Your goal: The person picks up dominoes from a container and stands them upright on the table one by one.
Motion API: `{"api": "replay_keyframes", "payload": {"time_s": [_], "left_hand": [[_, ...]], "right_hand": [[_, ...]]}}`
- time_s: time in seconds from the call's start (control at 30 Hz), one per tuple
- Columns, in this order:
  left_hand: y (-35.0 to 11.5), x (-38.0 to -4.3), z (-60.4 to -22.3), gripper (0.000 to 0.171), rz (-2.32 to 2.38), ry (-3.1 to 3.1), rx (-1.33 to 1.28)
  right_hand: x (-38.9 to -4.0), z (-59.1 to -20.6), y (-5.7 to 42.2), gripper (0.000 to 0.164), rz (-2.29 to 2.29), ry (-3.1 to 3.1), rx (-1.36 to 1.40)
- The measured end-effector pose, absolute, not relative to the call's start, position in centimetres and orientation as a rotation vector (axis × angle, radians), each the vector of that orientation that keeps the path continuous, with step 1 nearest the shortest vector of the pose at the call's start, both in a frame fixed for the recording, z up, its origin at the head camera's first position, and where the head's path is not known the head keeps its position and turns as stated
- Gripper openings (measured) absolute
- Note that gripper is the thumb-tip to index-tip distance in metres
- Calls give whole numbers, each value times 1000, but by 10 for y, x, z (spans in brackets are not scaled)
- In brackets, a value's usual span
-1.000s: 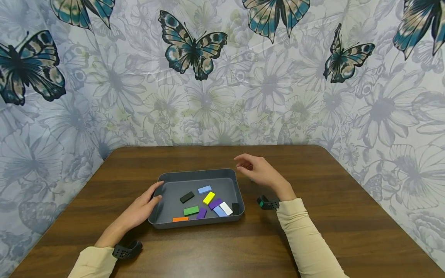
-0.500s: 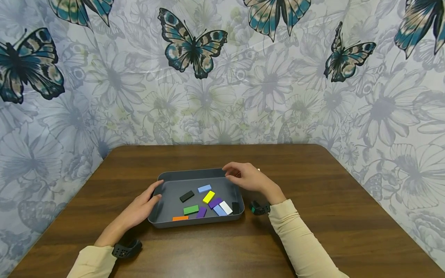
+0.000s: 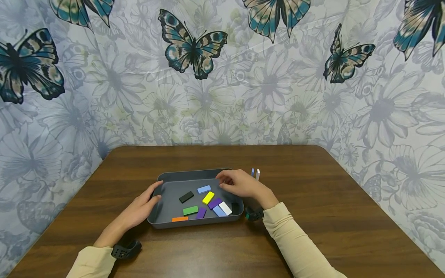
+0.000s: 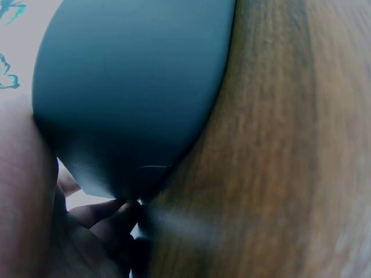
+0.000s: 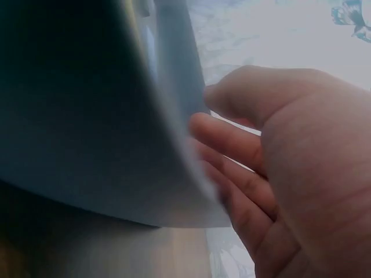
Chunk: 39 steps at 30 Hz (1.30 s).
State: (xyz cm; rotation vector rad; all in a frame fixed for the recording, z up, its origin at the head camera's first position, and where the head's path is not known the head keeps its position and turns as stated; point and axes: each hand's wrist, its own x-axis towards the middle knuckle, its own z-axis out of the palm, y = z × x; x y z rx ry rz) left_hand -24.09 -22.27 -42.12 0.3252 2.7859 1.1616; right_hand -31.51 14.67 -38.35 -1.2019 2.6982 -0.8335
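A shallow grey tray (image 3: pixel 194 174) lies on the table with several small coloured blocks in it. My left hand (image 3: pixel 137 210) grips the tray's left end, its thumb over the rim and its other fingers against the outer wall in the left wrist view. My right hand (image 3: pixel 245 185) is above the tray's right side, fingers loosely bent, with nothing seen between them. Nearest to it are a light blue block (image 3: pixel 204 189) and a yellow block (image 3: pixel 208 198). A purple block (image 3: pixel 214 203), a white block (image 3: pixel 225 208) and a black block (image 3: pixel 235 208) lie closer to the front.
Beyond my right hand, a blue block (image 3: pixel 252 172) and a white block (image 3: pixel 258 175) stand upright on the wooden table (image 3: pixel 313 200), partly hidden. Green (image 3: pixel 190 210) and orange (image 3: pixel 180 219) blocks lie along the tray's front. A butterfly-print cloth (image 3: pixel 222 108) hangs behind.
My right hand has moved left and nearer, from the table beyond the tray's right corner to over the tray. The upright blocks behind it have come into sight. My left hand stays put.
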Motion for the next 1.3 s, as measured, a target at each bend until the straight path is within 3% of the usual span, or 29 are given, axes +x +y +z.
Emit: {"api": "replay_keyframes", "payload": {"time_s": [1.3], "left_hand": [[-222, -242, -422, 59, 1153, 2800, 323]], "right_hand": [[-303, -394, 120, 25, -539, 2770, -1261]]}}
